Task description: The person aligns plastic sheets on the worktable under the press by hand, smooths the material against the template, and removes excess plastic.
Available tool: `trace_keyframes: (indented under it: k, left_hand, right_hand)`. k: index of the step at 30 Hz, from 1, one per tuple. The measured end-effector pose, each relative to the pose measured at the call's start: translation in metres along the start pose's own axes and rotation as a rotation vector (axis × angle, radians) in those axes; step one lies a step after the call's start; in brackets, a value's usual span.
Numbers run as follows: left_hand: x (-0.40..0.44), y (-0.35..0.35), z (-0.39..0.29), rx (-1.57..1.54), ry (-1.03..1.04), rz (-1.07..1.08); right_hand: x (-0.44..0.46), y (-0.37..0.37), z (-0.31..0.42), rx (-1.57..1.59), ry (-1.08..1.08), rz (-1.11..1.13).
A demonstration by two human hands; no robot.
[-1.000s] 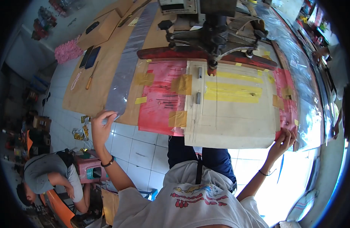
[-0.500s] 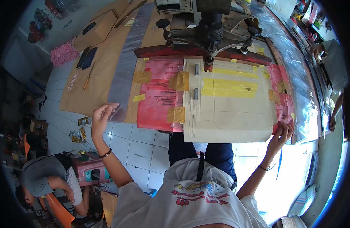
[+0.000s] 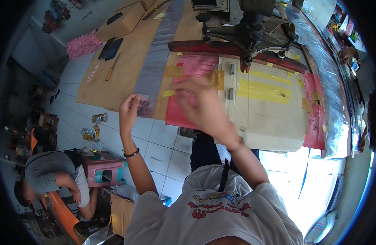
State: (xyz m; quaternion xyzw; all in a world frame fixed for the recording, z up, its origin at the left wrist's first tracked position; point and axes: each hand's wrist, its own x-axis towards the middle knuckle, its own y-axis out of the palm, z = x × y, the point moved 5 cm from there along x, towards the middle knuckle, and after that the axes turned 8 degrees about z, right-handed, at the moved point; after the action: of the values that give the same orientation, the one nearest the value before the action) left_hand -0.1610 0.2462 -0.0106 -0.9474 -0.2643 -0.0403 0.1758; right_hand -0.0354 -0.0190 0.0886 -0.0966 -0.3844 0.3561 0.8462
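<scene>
My left hand (image 3: 130,108) pinches the near end of a long, see-through greyish plastic strip (image 3: 149,71) that runs back across the brown board. My right hand (image 3: 202,104), blurred by motion, hangs over a red sheet (image 3: 177,114) with its fingers apart and nothing visible in them. Beside it lies a beige board (image 3: 269,126) with yellow tape strips (image 3: 263,92) and two small grey metal pieces, one of them a block (image 3: 231,93). Brown tape (image 3: 173,72) joins the red sheet to its surroundings. Part of the red sheet is hidden behind my right hand.
Above the board hangs a press head (image 3: 249,36) with a long red-brown bar (image 3: 204,46). A screwdriver-like tool (image 3: 110,73), phones (image 3: 113,50) and a cardboard box (image 3: 124,20) lie at the left. One person (image 3: 53,173) sits low left; another person's hand (image 3: 348,53) is at right.
My right hand has left the right-hand red edge and swung left over the left red sheet. My left hand remains at the plastic strip's end. The view has shifted.
</scene>
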Motion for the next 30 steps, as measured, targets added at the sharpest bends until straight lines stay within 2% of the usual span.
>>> trace_keyframes:
  k: [3,4,6,8,11,26,30]
  left_hand:
    - [-0.003,-0.003,0.01,-0.083,0.025,-0.033]
    - [-0.004,-0.008,0.017,-0.026,-0.007,-0.03]
    - [-0.007,-0.006,0.01,-0.063,-0.012,-0.045]
    - [-0.011,0.002,-0.002,-0.081,0.01,-0.01]
    - [-0.015,0.001,-0.006,-0.077,-0.062,0.055]
    - [-0.013,0.005,-0.002,-0.056,-0.081,-0.101]
    - [-0.014,0.001,0.004,-0.039,-0.064,-0.022]
  right_hand:
    - [0.027,0.09,-0.022,-0.056,0.021,0.105]
    - [0.027,0.114,-0.029,-0.067,0.048,0.132]
    - [0.025,0.135,-0.036,-0.112,0.048,0.125]
    - [0.02,0.137,-0.036,-0.178,0.011,0.071]
    - [0.02,0.136,-0.044,-0.133,0.08,0.08]
    - [0.012,0.145,-0.035,-0.405,-0.046,0.06]
    - [0.02,0.143,-0.046,-0.162,0.126,0.098]
